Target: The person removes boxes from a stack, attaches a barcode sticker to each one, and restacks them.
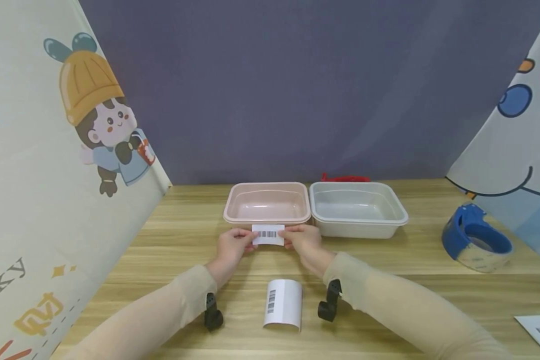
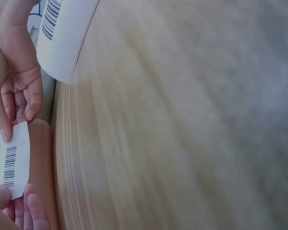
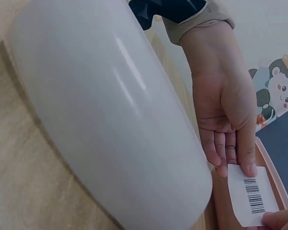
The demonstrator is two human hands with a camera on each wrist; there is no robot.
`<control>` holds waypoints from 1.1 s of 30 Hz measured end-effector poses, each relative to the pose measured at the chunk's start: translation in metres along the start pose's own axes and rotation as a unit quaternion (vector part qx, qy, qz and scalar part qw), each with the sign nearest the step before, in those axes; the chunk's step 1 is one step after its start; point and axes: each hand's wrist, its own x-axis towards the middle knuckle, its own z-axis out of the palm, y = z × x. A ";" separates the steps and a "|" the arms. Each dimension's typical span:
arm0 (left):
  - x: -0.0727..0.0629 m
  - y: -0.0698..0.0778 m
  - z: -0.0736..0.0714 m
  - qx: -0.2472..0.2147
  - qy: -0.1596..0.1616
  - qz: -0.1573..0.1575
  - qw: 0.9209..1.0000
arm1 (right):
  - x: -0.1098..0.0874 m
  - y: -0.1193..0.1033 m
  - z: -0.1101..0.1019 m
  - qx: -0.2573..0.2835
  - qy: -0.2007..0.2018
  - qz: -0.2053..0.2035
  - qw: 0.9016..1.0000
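1. White rectangular paper label with a black barcode (image 1: 268,234): held up between the two hands, in front of the pink container, toward the middle of the tabletop's back edge; whether it touches the container I cannot tell.
2. The left hand (image 1: 231,251) pinches the label's left end between thumb and fingers.
3. The right hand (image 1: 309,246) pinches its right end the same way, so the barcode shows between the two thumbs.
4. The pale pink rectangular container with rounded corners (image 1: 267,220) stands near the back edge of the wood-grain tabletop (image 1: 175,245).
5. Just right of it stands an off-white container of similar shape (image 1: 360,229), with a red object (image 1: 351,178) partly hidden behind.
6. A curved white sheet with a barcode (image 1: 291,302) sits near the middle of the front edge, arching upward.
7. Toward the right edge is a blue tape dispenser (image 1: 457,237) with a roll of tape; another white barcode sheet (image 1: 537,330) lies by the front right corner.
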 end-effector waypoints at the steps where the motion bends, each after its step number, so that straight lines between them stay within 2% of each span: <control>1: 0.000 0.000 0.000 0.000 0.001 0.000 1.000 | 0.000 0.000 0.001 0.003 0.002 0.000 1.000; 11: 0.002 0.001 0.003 -0.001 0.003 -0.010 1.000 | 0.010 0.007 0.006 -0.001 0.028 0.016 0.999; 19: 0.004 0.001 0.004 0.008 0.002 -0.015 1.000 | 0.011 0.009 0.009 0.037 0.043 0.015 0.998; 33: 0.005 0.000 0.005 -0.002 -0.005 -0.016 1.000 | 0.014 0.012 0.010 0.054 0.039 0.018 0.998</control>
